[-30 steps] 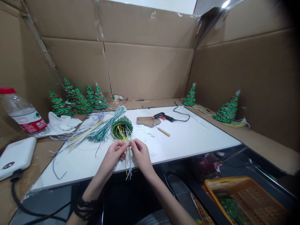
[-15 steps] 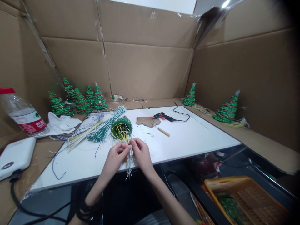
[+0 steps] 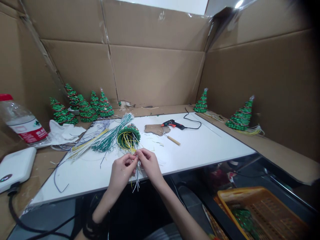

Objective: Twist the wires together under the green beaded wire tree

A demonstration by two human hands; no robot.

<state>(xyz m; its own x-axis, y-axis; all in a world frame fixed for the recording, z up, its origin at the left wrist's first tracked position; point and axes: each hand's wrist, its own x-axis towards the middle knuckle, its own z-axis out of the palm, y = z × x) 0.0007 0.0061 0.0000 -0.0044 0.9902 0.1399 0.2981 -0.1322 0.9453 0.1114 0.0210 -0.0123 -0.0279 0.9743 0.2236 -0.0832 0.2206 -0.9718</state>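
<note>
A small green beaded tree point(image 3: 129, 133) lies on its side on the white board point(image 3: 200, 146), its hollow base facing me. Yellow and white wires point(image 3: 135, 173) spill out of that base toward the board's near edge. My left hand point(image 3: 122, 171) and my right hand point(image 3: 149, 164) meet fingertip to fingertip over these wires, each pinching strands of them. A fan of white and green wires point(image 3: 110, 135) lies to the left of the tree.
A black and orange glue gun point(image 3: 173, 124), a cardboard scrap point(image 3: 156, 129) and a wooden-handled tool point(image 3: 172, 140) lie mid-board. Finished trees stand at the back left point(image 3: 86, 108) and right point(image 3: 241, 116). A bottle point(image 3: 22, 123), white device point(image 3: 16, 166) and orange basket point(image 3: 262, 213) surround the board.
Both hands have stayed at the wires, shifting slightly down and left while the fingers work the strands. The view has tilted a little.
</note>
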